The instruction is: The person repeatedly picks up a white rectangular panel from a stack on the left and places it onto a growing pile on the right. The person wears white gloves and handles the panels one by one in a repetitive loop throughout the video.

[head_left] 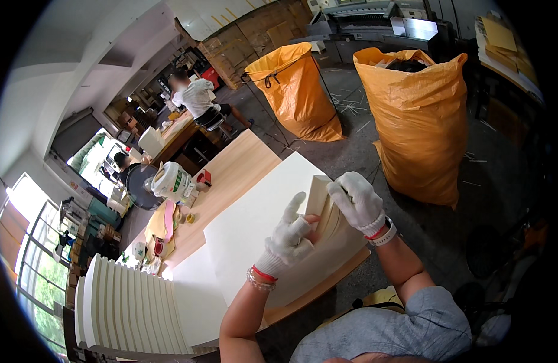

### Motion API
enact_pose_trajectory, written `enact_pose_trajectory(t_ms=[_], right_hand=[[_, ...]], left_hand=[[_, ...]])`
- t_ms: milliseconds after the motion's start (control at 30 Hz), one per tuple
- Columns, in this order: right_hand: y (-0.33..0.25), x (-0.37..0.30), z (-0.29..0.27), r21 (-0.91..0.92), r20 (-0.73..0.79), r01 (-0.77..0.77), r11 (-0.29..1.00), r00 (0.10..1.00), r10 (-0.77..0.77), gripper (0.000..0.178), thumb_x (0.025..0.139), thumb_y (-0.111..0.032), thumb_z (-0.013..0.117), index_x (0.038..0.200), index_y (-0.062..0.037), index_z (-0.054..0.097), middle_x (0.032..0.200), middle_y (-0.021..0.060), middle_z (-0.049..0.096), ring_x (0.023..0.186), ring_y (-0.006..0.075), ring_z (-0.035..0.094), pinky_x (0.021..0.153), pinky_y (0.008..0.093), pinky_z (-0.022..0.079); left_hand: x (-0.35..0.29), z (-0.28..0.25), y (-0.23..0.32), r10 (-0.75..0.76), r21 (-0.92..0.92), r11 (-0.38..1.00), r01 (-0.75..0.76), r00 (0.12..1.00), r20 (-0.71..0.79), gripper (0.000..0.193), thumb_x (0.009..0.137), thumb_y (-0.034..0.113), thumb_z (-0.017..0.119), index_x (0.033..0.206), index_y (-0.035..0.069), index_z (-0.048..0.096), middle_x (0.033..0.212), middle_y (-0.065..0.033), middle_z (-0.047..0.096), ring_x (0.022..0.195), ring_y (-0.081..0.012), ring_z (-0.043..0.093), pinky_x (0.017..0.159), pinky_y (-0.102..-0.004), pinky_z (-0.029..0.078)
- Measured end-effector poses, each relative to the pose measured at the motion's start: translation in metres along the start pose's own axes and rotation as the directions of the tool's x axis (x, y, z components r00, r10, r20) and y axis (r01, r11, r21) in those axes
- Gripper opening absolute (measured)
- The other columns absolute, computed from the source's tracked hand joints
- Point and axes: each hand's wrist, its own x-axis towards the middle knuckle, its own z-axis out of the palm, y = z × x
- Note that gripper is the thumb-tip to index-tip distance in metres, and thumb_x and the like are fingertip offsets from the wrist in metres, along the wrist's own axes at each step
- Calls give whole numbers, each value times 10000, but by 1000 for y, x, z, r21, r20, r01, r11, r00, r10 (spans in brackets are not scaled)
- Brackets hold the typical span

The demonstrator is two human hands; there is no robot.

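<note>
A small white cardboard box piece (317,192) with raised walls stands tilted over the white sheets (255,233) on the table. My left hand (286,241), in a white knit glove with bare fingertips showing, grips its near left side; the thumb points up along the wall. On the other side my right hand (356,204), also gloved, has its fingers bent over the box piece's right edge. Curved cardboard layers show between the two hands. Part of the box piece is hidden by my fingers.
A long row of nested white cardboard pieces (134,308) stands at the lower left. Further along the wooden table (246,151) are a white bucket (170,181) and tape rolls. Two orange sacks (412,121) (297,91) stand beyond the table. A person (197,97) sits further back.
</note>
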Motion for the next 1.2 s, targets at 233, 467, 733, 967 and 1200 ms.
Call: enact_pose_trajectory(t_ms=[233,467,733,967,1200], right_hand=[[1,-1,0,9,-9,-10,1000,1000,11,213,978,-153,650,836,-4,596,773,150,581,746,352,582,693,446,467],[2,-2,-4,0,15,-14,1000,1000,14,208,975,-172,664,868,-4,606,801,151,598,765,350,590,708,439,474],[0,-2,-2,8,4,-40,999,999,40,216,970,-175,672,859,1,612,797,150,606,770,348,601,713,438,478],[1,-3,-2,32,-5,-45,998,999,46,211,965,-163,676,853,5,613,789,150,607,750,344,605,703,437,479],[1,-3,-5,29,-5,-41,999,999,41,217,962,-171,686,859,9,619,788,153,617,750,345,612,697,431,483]], left_hand=[[0,5,0,-12,2,1000,13,996,-86,527,677,22,904,1139,77,657,1602,-295,302,1379,-422,499,1033,-416,516],[0,6,-6,59,5,998,-59,994,-94,476,715,-57,800,1151,59,647,1585,-316,319,1400,-432,475,1017,-402,522],[5,-5,7,-61,-109,992,68,996,66,421,743,-109,701,1135,35,654,1560,-289,379,1288,-378,577,946,-383,547],[1,3,5,-18,20,1000,19,997,-74,456,736,-11,831,1156,68,673,1580,-286,346,1150,-342,664,879,-361,571],[1,-2,-10,46,2,999,-46,996,72,504,737,-30,840,1200,69,668,1604,-248,323,1231,-338,605,925,-377,555]])
